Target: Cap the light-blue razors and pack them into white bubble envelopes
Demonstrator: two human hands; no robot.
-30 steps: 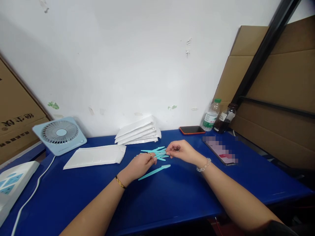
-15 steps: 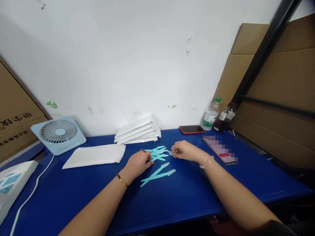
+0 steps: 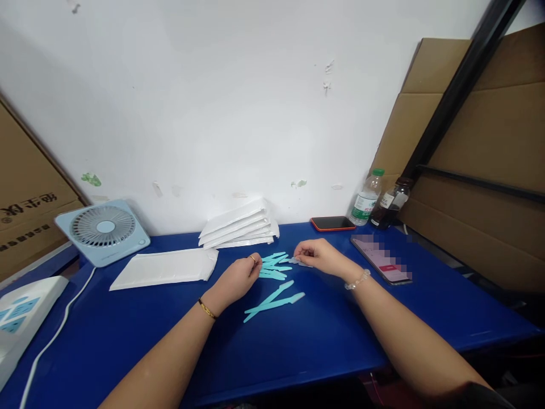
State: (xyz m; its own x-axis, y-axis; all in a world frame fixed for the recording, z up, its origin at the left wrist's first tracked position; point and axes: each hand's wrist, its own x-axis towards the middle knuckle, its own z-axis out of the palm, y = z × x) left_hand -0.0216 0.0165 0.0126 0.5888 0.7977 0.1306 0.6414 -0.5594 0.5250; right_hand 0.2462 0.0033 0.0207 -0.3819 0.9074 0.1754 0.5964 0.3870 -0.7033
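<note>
Several turquoise plastic sticks fan out in a bunch near the middle of the blue table. My left hand is closed around their left ends. Just right of the bunch, my right hand has its fingers pinched together over small translucent pieces lying on the table; whether it grips one is hard to make out. Nearer to me, two more turquoise sticks lie crossed, untouched by either hand.
White padded envelopes are stacked by the wall, with one envelope lying flat to their left. A blue fan and cable stand left. Two phones and two bottles are at the right.
My left hand has shifted slightly left and closed on the sticks' ends, which now fan out more evenly. The fingers of my right hand have moved slightly up and left over the translucent pieces.
</note>
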